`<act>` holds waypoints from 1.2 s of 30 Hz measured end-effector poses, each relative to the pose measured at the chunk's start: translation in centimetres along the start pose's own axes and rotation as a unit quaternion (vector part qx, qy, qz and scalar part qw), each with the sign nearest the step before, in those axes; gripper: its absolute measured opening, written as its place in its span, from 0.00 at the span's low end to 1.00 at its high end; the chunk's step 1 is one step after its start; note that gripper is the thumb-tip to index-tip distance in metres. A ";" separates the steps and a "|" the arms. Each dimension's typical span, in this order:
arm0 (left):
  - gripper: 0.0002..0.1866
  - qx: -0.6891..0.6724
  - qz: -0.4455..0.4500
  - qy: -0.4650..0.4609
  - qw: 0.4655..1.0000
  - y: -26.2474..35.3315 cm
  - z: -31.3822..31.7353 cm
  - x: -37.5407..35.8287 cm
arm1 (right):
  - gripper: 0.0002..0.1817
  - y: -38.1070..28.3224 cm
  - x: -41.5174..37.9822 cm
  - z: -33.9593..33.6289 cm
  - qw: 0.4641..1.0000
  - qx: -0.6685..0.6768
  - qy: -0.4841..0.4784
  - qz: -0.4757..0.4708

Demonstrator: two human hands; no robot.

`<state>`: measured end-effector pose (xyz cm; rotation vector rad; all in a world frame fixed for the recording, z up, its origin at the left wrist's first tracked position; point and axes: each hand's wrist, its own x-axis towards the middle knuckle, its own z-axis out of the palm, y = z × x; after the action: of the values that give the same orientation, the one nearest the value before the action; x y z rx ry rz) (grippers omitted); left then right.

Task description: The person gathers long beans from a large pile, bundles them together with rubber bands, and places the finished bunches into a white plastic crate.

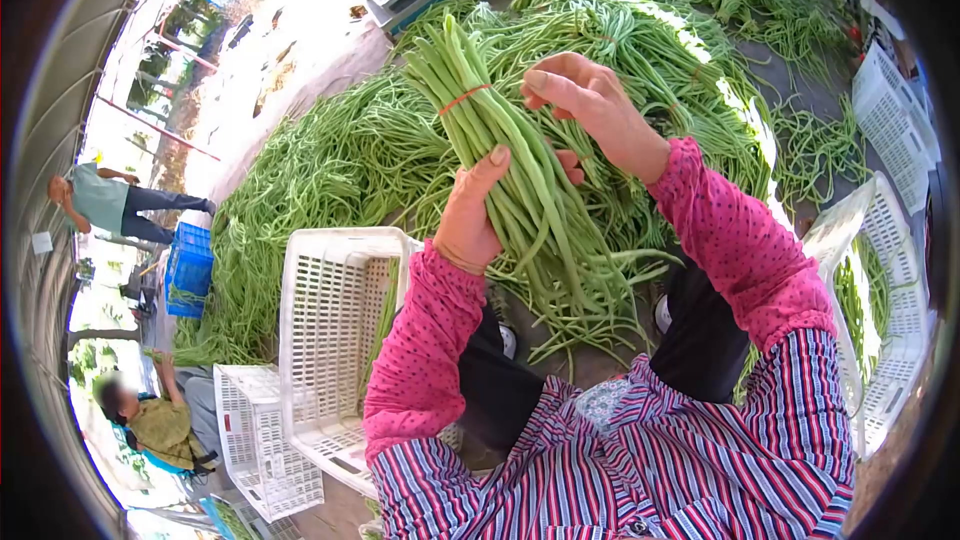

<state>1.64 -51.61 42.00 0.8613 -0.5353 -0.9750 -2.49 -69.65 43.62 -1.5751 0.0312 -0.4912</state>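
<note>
My left hand (470, 205) is wrapped round a thick bundle of yardlong beans (545, 225), thumb in front and fingertips showing past the far side. A red rubber band (464, 98) circles the bundle near its upper end. The bean tails spread and hang downward between my knees. Just right of the banded end, my right hand (600, 105) is raised with its fingers curled in and the thumb close to them. It is apart from the bundle, and I see nothing in it. A large heap of loose yardlong beans (330, 160) lies beyond both hands.
A white plastic crate (300, 290) with some beans stands at my left, another white crate (268, 440) beside it. More white crates (890, 340) are at my right. A weighing scale (405, 0) stands behind the heap. Two people are at left, near a blue crate (189, 270).
</note>
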 end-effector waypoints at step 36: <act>0.30 -0.115 0.066 0.127 0.983 0.4 -5.7 2.1 | 0.11 2.6 -1.6 -1.2 0.956 0.264 -0.004 0.124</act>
<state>6.99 -51.15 39.15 0.7184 -0.2513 -0.7735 -3.64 -70.43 40.68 -1.0290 0.0842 -0.2647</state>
